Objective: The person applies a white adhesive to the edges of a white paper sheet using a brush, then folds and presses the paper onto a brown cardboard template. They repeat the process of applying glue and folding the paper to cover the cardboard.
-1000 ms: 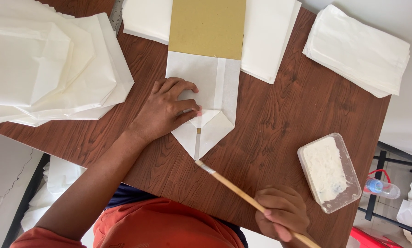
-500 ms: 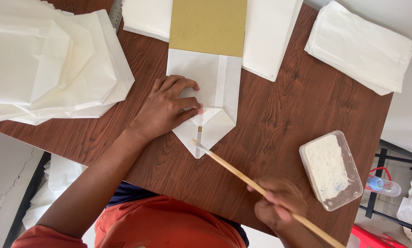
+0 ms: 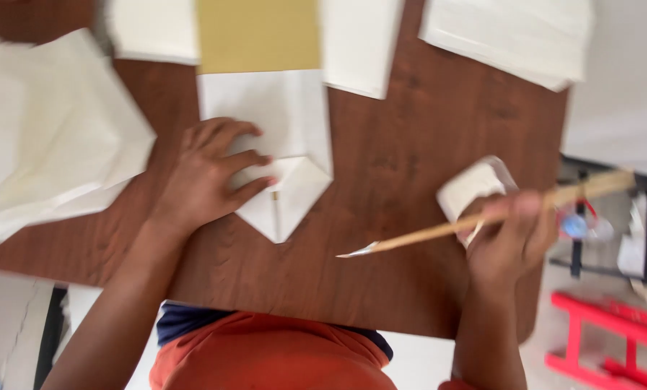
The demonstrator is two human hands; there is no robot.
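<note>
On the worktop (image 3: 410, 144) I see the folded paper bag (image 3: 280, 144) lying in the middle, my left hand (image 3: 208, 173) resting on its pointed near end. A loose heap of paper (image 3: 49, 137) lies to its left, another stack (image 3: 511, 32) at the far right corner. Near the right edge sits a small tub (image 3: 471, 184), my right hand (image 3: 511, 235) just before it, holding a brush (image 3: 446, 230) whose tip points left, well apart from the bag.
</note>
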